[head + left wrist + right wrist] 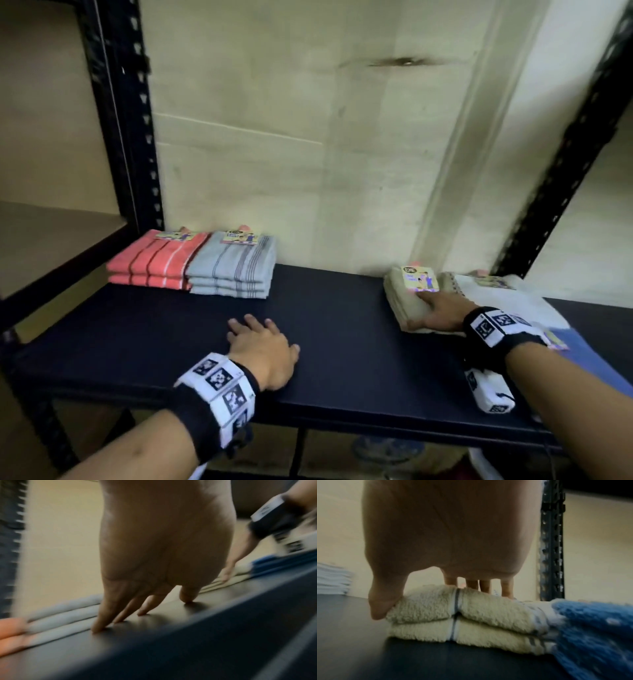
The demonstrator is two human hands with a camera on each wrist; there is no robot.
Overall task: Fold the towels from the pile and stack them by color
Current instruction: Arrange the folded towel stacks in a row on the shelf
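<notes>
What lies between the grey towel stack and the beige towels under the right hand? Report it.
Only bare dark shelf and the left hand, fingertips resting on it, between the grey stack and the beige towels. The head view shows this.

The blue towel point(592, 356) runs off the right edge, and the white towel point(507, 298) lies partly behind the right hand point(440, 313).

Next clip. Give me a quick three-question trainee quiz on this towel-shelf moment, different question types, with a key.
1. True or false: the left hand holds a towel.
2. The right hand rests on which stack? A) coral stack B) grey stack C) beige stack
3. Fill in: the coral stack sits directly ____ the grey stack, touching it.

Key: 1 false, its fingertips touch the bare black shelf; 2 C; 3 beside.
</notes>
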